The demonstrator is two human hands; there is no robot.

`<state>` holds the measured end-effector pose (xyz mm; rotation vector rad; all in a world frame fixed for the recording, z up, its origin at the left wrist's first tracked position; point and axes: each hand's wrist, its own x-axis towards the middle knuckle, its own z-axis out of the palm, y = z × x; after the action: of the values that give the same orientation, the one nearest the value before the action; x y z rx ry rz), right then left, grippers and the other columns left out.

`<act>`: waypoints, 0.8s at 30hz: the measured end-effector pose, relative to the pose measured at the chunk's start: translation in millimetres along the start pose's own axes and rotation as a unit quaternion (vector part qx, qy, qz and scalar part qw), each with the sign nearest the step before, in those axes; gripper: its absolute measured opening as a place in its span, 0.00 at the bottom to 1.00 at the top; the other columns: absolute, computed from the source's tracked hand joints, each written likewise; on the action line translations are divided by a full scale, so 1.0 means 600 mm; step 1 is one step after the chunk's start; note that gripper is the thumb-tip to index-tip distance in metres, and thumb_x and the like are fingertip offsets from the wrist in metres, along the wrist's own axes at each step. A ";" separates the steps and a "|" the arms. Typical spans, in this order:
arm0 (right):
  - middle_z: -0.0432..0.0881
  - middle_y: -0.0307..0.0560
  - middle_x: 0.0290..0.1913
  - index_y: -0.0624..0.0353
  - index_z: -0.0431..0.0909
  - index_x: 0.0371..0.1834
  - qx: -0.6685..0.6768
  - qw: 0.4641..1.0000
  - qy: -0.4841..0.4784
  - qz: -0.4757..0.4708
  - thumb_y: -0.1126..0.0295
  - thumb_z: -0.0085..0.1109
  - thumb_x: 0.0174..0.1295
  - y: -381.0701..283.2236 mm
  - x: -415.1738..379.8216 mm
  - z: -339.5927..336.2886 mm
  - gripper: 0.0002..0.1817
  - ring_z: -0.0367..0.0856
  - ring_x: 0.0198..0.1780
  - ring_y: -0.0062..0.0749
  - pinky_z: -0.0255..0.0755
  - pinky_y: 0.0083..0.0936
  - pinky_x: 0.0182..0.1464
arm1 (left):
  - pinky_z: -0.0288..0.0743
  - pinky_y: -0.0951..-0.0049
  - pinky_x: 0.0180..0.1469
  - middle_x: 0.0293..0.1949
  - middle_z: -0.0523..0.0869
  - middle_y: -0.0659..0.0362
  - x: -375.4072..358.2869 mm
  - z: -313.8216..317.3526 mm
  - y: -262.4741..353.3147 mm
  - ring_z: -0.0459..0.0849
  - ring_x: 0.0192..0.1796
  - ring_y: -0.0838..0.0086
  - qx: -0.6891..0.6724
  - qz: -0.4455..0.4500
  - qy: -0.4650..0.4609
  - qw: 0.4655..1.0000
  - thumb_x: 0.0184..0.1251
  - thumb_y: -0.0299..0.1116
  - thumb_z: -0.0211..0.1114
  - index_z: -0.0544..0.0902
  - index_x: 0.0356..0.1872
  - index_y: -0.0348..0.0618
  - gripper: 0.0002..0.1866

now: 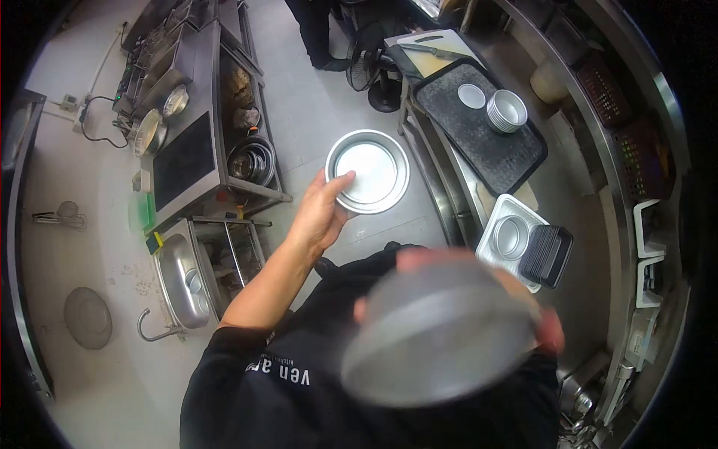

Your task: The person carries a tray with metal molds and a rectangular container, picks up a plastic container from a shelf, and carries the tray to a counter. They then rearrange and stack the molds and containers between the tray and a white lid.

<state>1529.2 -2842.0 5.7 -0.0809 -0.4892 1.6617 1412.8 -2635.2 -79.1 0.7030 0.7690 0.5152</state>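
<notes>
My left hand (320, 213) grips a round silver pan (368, 170) by its near left rim, the thumb over the inside and the fingers underneath. The pan looks empty and is held out over the floor. Close to the camera, a large grey round object (441, 337), blurred by motion, covers much of my right side. Around its upper and right edges my right hand (523, 292) shows only in part and smeared, so its fingers cannot be made out.
A black tray (479, 150) on the right counter bears stacked round tins (506, 111). Near it are a cutting board (437, 49) with a knife and a white tub (510, 203). A sink (178, 280) stands left, a fan (366, 63) ahead beside a person's leg (313, 34).
</notes>
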 end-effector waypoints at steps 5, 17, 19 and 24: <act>0.71 0.52 0.62 0.67 0.60 0.66 -0.144 0.944 0.294 0.041 0.55 0.45 0.71 0.020 0.028 -0.188 0.29 0.73 0.60 0.35 0.68 0.31 0.62 | 0.76 0.47 0.55 0.56 0.71 0.46 0.040 0.009 0.021 0.76 0.58 0.57 -0.030 -0.002 -0.015 0.999 0.71 0.33 0.54 0.60 0.61 0.40 0.22; 0.72 0.51 0.62 0.65 0.61 0.66 -0.047 0.942 0.329 0.057 0.52 0.44 0.71 0.081 -0.002 -0.279 0.30 0.72 0.61 0.36 0.66 0.37 0.63 | 0.81 0.51 0.51 0.51 0.77 0.42 0.094 -0.014 -0.064 0.83 0.48 0.55 -0.036 -0.045 -0.097 0.994 0.71 0.36 0.56 0.64 0.58 0.30 0.23; 0.73 0.52 0.60 0.66 0.63 0.65 -0.149 0.914 0.366 0.088 0.54 0.44 0.71 0.074 -0.013 -0.283 0.28 0.73 0.60 0.35 0.69 0.36 0.61 | 0.80 0.52 0.52 0.51 0.77 0.43 0.092 -0.013 -0.066 0.83 0.50 0.56 -0.056 -0.049 -0.088 0.993 0.70 0.33 0.56 0.66 0.57 0.29 0.21; 0.80 0.50 0.48 0.70 0.74 0.56 -0.421 0.785 0.428 0.154 0.57 0.48 0.70 0.038 -0.058 -0.353 0.25 0.81 0.40 0.29 0.80 0.25 0.34 | 0.77 0.51 0.57 0.52 0.77 0.44 0.098 -0.021 -0.053 0.81 0.53 0.58 -0.020 -0.034 -0.086 0.995 0.66 0.26 0.56 0.68 0.55 0.27 0.19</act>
<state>1583.8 -2820.4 -202.0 -1.5812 -0.4752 1.3897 1444.9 -2613.3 -134.7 0.6722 0.6163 0.4022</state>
